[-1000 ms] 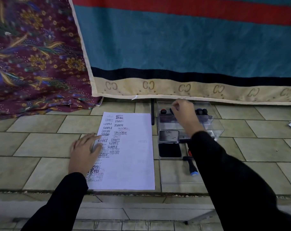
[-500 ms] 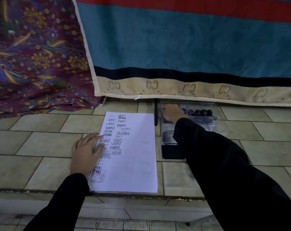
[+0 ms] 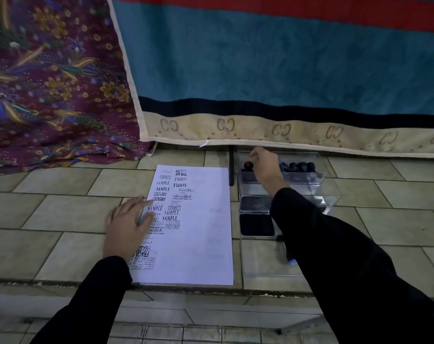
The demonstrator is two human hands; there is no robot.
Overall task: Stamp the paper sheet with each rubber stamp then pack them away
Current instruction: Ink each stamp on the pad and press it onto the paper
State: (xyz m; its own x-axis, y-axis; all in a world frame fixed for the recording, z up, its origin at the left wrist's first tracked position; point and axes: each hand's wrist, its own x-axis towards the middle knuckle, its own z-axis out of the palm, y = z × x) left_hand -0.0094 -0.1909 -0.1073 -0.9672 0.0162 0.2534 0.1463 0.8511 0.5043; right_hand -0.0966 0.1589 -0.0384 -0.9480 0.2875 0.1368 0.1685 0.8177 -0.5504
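Behind the right hand (image 3: 265,167), stamps (image 3: 301,167) sit partly hidden.

White paper (image 3: 201,244) bears black stamped words. Floor tiles (image 3: 62,214) are olive-beige. A maroon cloth (image 3: 49,83) shows gold and blue flowers. The blanket (image 3: 260,58) is teal with a red stripe, navy band and cream border of brown CC marks. Sleeves (image 3: 359,269) are black. One stamp (image 3: 248,165) has a red knob.
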